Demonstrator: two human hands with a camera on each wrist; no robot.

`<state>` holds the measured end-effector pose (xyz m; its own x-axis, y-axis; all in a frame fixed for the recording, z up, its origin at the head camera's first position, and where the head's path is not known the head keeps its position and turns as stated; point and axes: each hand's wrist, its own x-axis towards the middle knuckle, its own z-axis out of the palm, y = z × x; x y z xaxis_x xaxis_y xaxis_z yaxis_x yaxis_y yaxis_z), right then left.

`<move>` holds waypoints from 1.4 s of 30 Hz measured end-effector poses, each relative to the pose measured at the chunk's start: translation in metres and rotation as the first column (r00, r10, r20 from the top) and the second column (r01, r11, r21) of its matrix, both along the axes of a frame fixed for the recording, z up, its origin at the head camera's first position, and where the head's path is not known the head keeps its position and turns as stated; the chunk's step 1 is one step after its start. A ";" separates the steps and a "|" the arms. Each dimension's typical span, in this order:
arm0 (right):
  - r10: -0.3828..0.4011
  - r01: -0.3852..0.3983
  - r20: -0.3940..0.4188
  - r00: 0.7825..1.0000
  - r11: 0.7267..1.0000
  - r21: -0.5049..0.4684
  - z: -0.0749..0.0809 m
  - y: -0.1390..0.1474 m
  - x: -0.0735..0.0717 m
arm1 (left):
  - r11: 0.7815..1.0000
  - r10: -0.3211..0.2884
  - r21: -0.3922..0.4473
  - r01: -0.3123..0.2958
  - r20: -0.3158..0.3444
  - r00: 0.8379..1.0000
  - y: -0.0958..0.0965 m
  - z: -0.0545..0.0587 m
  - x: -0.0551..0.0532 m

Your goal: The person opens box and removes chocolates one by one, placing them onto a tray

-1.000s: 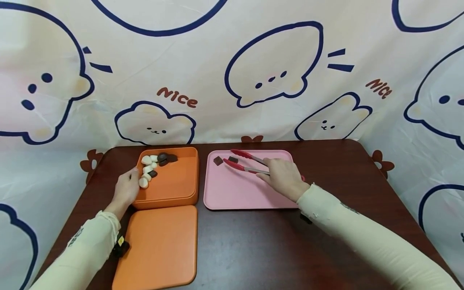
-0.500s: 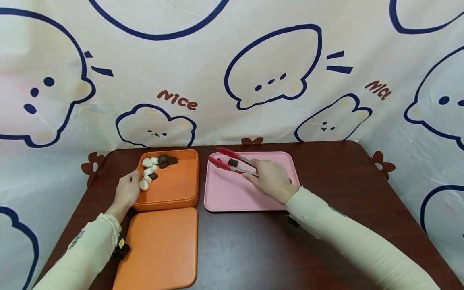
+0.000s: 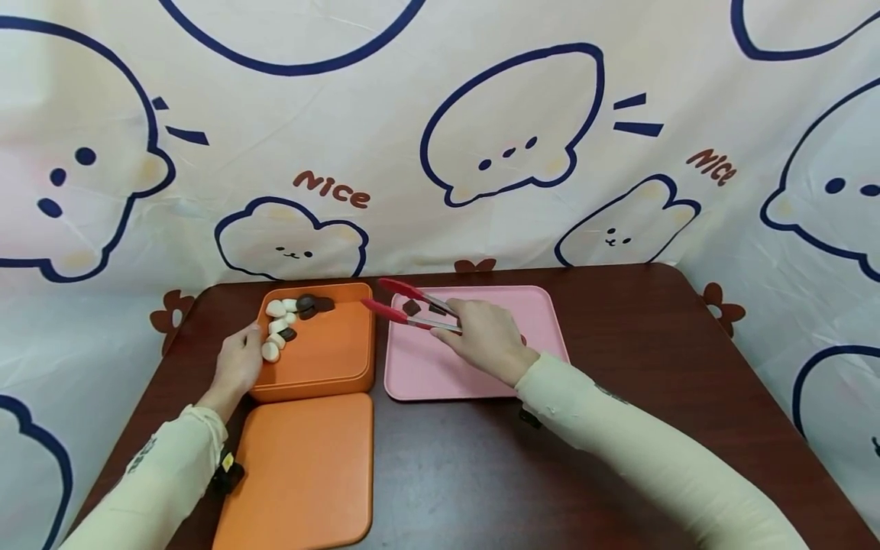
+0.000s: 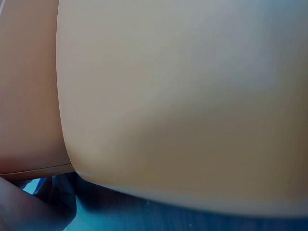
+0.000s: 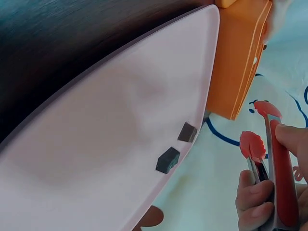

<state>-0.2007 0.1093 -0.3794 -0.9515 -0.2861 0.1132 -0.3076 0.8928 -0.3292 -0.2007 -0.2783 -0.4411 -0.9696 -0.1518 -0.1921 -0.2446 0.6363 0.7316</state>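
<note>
My right hand (image 3: 484, 336) grips red-tipped metal tongs (image 3: 429, 321). Their tips stand apart with nothing between them, above the gap between the pink tray (image 3: 467, 374) and the orange box (image 3: 323, 344). Two dark brown chocolate-like squares lie near the tray's far left corner; one square (image 5: 168, 160) shows plainly in the right wrist view. My left hand (image 3: 238, 359) holds the box by its left wall. Inside, along the left side, sit several white rounded pieces (image 3: 276, 308) and several dark brown pieces (image 3: 306, 305). The left wrist view is mostly filled by orange surfaces.
A flat orange lid (image 3: 302, 466) lies on the dark wooden table (image 3: 467, 473) just in front of the box. Behind the table hangs a white cloth (image 3: 392, 114) printed with cartoon animals. The tray stands close to the box's right side.
My right hand has carried the tongs leftward, from over the tray's dark squares to the box's right edge. The tips remain apart. My left hand stays on the box.
</note>
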 end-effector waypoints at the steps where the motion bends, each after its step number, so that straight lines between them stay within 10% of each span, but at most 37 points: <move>1: 0.006 -0.006 -0.002 1.000 1.000 -0.002 0.000 -0.002 0.000 | 1.000 0.000 -0.002 0.000 -0.003 1.000 0.000 0.000 0.000; 42: 0.146 -0.097 -0.127 0.981 0.938 0.334 -0.003 -0.103 -0.022 | 1.000 0.002 -0.011 -0.002 0.006 1.000 -0.001 0.002 0.000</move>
